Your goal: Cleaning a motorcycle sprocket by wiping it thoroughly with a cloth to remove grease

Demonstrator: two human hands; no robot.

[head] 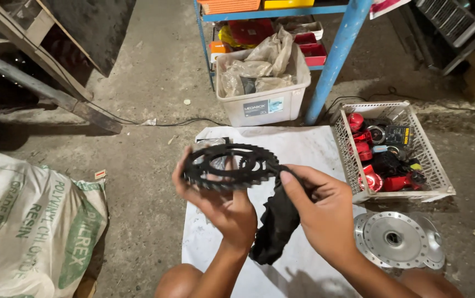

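— Head view shows two bare hands over a white sheet [309,144] on the concrete floor. What does the left hand [222,205] hold?

— It holds a black sprocket [231,166], a flat toothed ring. The fingers are curled around its left edge and the thumb lies under it. The sprocket is tilted, in the air above the sheet.

— And the right hand [321,208]?

— Its fingers are closed on a black rag [276,223], which hangs down between both wrists. The thumb touches the right edge of the sprocket.

— What is near them?

— A white basket [433,175] with red and black parts stands to the right. A silver hub [396,238] lies just below it. A printed sack [28,221] is at the left, and a white plastic box [265,105] with crumpled bags is behind the sheet.
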